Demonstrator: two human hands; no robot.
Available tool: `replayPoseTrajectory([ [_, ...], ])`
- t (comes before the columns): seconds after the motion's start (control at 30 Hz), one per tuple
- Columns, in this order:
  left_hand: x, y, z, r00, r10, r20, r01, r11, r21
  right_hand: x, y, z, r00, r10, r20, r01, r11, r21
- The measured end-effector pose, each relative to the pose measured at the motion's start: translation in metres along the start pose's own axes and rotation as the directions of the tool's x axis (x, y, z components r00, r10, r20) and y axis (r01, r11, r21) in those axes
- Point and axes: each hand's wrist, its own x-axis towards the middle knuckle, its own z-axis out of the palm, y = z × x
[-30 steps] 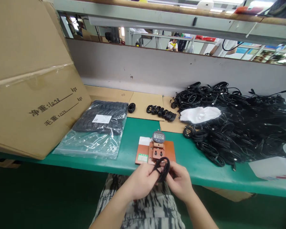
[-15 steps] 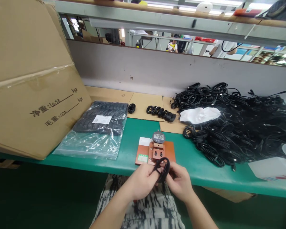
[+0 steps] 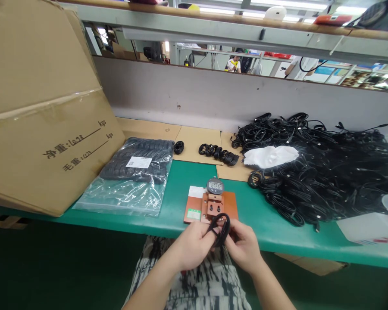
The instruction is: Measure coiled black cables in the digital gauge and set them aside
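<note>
My left hand point(image 3: 192, 246) and my right hand point(image 3: 244, 247) both pinch a small coiled black cable point(image 3: 220, 230) just above the table's front edge. The coil hangs between my fingers, right by the near edge of a copper-coloured plate point(image 3: 226, 211). On that plate stands a digital dial gauge point(image 3: 215, 186) on a small copper block point(image 3: 215, 205), its display reading about 6555. A few fingers hide part of the coil.
A large heap of black cables point(image 3: 320, 176) with a white cloth point(image 3: 270, 156) covers the right side. Small coils point(image 3: 218, 153) lie on cardboard sheets point(image 3: 197, 144). A plastic bag of coils point(image 3: 132, 172) leans against a cardboard carton point(image 3: 42, 112).
The gauge display has shifted from about 6560 to about 6555. The view has tilted slightly. My hands and the coil have stayed nearly in place.
</note>
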Motion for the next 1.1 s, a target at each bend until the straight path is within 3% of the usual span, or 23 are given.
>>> replayPoseTrajectory([
  [1.1,-0.0002,-0.0019,-0.0002,1.000,-0.005,-0.001,0.005,1.000,-0.005,0.0008,-0.0002,0.0005,1.000,-0.014,-0.004,0.014,1.000,0.005],
])
